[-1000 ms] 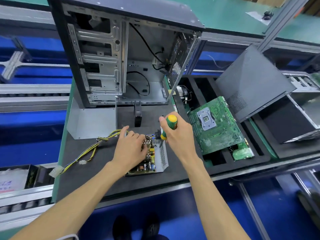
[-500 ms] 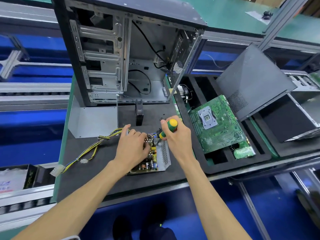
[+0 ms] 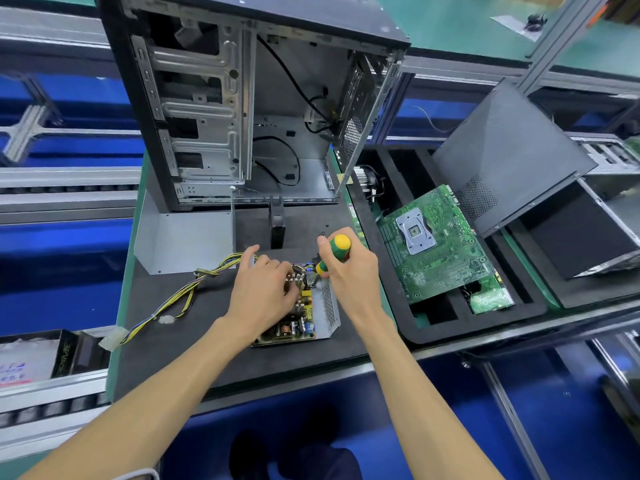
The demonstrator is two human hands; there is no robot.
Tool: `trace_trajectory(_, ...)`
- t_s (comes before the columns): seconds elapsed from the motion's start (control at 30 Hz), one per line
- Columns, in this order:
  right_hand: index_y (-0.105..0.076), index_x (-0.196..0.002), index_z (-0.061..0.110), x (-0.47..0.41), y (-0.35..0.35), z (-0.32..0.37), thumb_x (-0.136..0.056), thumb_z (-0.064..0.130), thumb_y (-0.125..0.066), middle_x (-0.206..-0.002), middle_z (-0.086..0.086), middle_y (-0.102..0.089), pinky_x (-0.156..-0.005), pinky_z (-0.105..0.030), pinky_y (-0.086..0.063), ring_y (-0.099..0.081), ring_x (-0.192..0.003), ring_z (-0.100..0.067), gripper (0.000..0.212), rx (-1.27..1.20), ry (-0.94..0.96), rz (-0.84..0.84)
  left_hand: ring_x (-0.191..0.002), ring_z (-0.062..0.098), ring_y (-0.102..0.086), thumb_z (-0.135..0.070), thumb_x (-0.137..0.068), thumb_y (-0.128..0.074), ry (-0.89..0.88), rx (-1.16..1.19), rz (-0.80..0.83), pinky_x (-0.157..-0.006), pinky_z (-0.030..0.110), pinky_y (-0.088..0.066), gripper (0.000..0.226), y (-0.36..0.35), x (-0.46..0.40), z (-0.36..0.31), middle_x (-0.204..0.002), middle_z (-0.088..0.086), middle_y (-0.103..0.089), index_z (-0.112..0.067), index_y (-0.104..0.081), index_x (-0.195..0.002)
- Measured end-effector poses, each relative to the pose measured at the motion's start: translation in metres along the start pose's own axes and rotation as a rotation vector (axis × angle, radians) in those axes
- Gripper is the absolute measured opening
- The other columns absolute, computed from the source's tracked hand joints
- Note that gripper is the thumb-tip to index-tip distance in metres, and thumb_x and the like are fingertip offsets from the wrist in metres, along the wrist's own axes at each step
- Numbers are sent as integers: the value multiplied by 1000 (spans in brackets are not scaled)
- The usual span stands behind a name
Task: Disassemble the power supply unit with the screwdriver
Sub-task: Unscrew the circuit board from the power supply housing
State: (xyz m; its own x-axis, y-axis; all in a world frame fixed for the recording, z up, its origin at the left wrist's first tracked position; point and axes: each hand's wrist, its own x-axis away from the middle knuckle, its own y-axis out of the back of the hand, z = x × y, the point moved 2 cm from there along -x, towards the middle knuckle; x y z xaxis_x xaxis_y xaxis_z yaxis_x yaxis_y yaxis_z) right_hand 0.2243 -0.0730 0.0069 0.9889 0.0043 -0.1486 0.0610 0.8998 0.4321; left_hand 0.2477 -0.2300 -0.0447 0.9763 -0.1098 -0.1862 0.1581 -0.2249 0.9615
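Power supply [image 3: 304, 318] lies opened on the dark worktop [image 3: 180, 344], in front of the empty computer case [image 3: 242, 109].
The left hand [image 3: 261, 294] presses down on its parts, fingers curled over them, while the right hand [image 3: 348, 271] is clenched round the screwdriver [image 3: 330, 254], tip down at the board's far edge. If the tip slips off the screw, it may gouge the board; a freed screw could roll away among the yellow wires [image 3: 180, 296].
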Motion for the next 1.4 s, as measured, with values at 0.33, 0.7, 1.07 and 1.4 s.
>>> trace_trajectory(0.33, -50, -84, 20, -3, -3, 0, -99, 44, -61, -67, -7, -54, -61, -54, -55, -60, -63, -33, 31, 9, 24, -1, -85, 23, -62, -34, -88, -55, -2, -9, -2, -118, 44, -23, 21, 0, 0, 0, -76, -1, -70, -17, -65, -81)
trace_trajectory(0.7, -52, -85, 17, -7, -3, -1, -100, 43, -62, -68, -6, -55, -60, -52, -57, -61, -61, -28, 32, 31, 12, -12, -87, 23, -62, -35, -89, -54, -1, -7, 16, -119, 45, -23, 22, 1, -1, 1, -77, -1, -70, -17, -65, -81)
trace_trajectory(1.07, -49, -83, 19, -8, -5, 4, -99, 45, -62, -68, -8, -54, -62, -55, -56, -61, -65, -36, 33, 16, -22, 1, -86, 21, -61, -36, -88, -51, 4, 3, 8, -119, 44, -22, 24, -1, -1, 1, -78, -2, -70, -18, -66, -83)
trace_trajectory(1.4, -51, -83, 16, -4, -4, 5, -100, 39, -63, -69, -5, -56, -59, -52, -58, -62, -61, -27, 30, 8, -34, -29, -85, 21, -61, -35, -89, -51, 4, 11, 1, -119, 44, -21, 24, -2, 0, 2, -76, -3, -69, -18, -65, -82)
